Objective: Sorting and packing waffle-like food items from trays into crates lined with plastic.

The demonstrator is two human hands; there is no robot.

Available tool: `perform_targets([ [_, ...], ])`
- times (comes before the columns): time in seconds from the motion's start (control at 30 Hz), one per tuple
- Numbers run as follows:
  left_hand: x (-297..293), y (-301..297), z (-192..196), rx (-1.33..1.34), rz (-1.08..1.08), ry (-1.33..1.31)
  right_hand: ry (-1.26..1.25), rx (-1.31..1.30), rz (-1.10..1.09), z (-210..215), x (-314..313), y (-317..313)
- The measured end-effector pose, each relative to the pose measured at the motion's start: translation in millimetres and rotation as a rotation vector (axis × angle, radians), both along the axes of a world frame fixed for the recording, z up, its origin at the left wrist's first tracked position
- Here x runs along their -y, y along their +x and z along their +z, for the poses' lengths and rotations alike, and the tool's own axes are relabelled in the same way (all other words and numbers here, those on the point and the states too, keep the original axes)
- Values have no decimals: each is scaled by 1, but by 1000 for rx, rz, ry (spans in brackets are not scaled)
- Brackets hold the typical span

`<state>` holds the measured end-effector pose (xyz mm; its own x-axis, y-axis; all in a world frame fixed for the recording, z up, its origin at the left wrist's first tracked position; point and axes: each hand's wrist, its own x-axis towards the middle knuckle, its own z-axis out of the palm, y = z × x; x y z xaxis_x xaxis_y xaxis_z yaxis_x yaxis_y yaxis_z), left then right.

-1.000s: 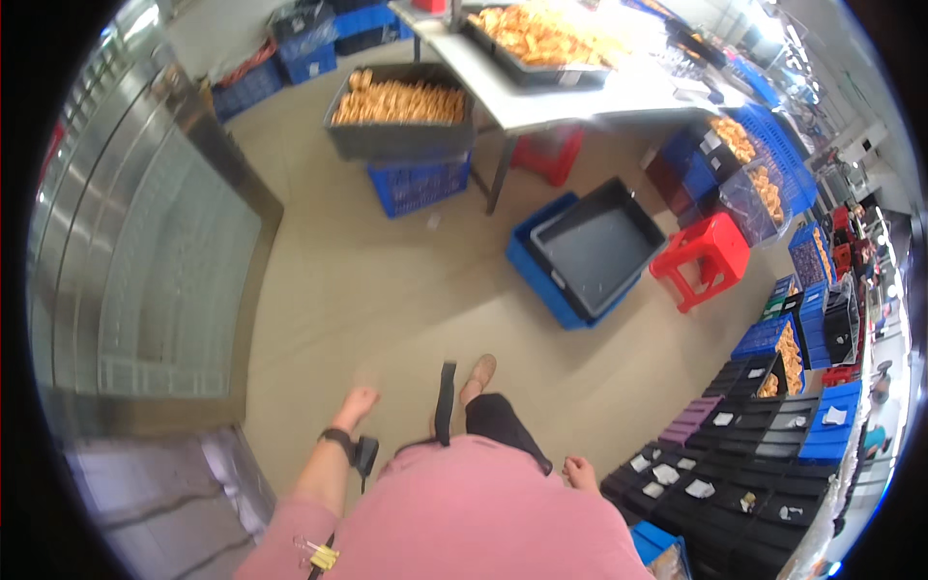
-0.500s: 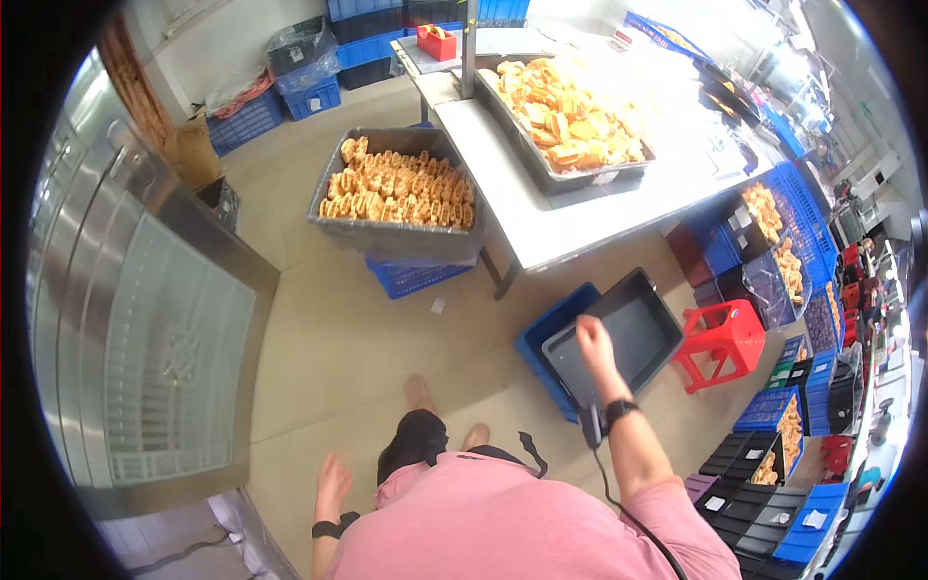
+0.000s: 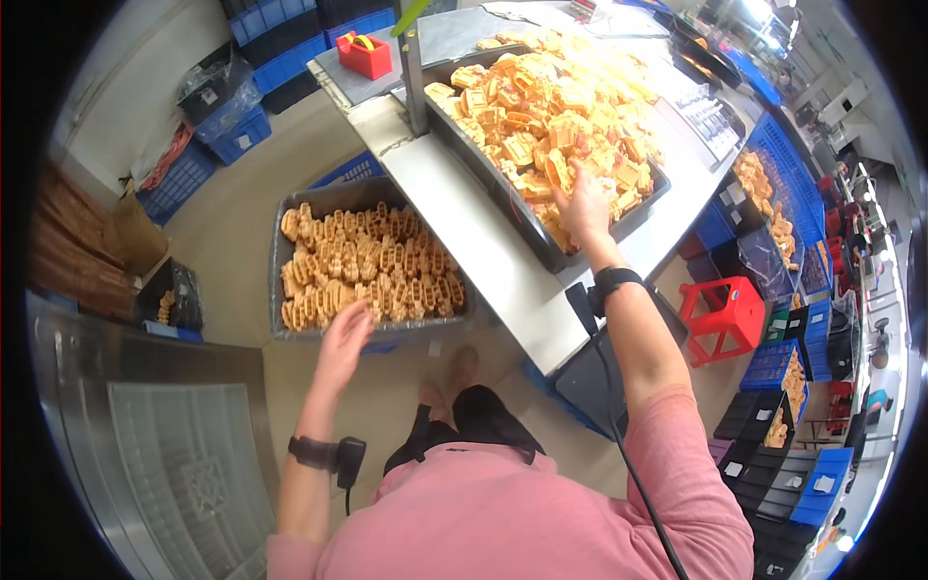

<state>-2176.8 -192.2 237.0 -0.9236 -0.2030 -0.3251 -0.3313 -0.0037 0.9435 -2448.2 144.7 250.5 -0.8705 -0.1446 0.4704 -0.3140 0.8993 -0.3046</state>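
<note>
On the white table, a black tray [image 3: 498,184] is heaped with yellow-orange moulded pieces [image 3: 522,145], small and car-like with hollow openings. My right hand [image 3: 588,205] reaches over its near side, fingers apart, fingertips at the pieces; no piece is clearly gripped. Below and left of the table, a grey bin [image 3: 275,253] holds similar tan pieces [image 3: 372,253] set in rows. My left hand [image 3: 346,340] hovers by this bin's near edge, fingers loosely extended, holding nothing. Both wrists wear black bands with small devices.
A red tape dispenser [image 3: 364,56] sits near a metal post [image 3: 411,77] at the table's left. A red stool [image 3: 725,314] stands right of the table, near stacked crates [image 3: 788,362]. A glazed metal door [image 3: 193,464] is at left; a dark tray [image 3: 594,372] lies partly under the table.
I have moved nearer the table. My right hand has gone from above the dark tray on the floor to the heaped tray; my left hand has risen toward the grey bin.
</note>
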Motion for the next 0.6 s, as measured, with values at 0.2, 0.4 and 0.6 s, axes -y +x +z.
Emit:
perform_targets([
  [0.2,-69,-127,38,-123,-293,116,195,160,29,-16,4,-40],
  [0.4,-107,-234,27,-318,-354,24,-49,74,219,34,21,-54],
  [0.6,-131,-287,16,-222,-218,590,-445,721,410,110,60,-39],
])
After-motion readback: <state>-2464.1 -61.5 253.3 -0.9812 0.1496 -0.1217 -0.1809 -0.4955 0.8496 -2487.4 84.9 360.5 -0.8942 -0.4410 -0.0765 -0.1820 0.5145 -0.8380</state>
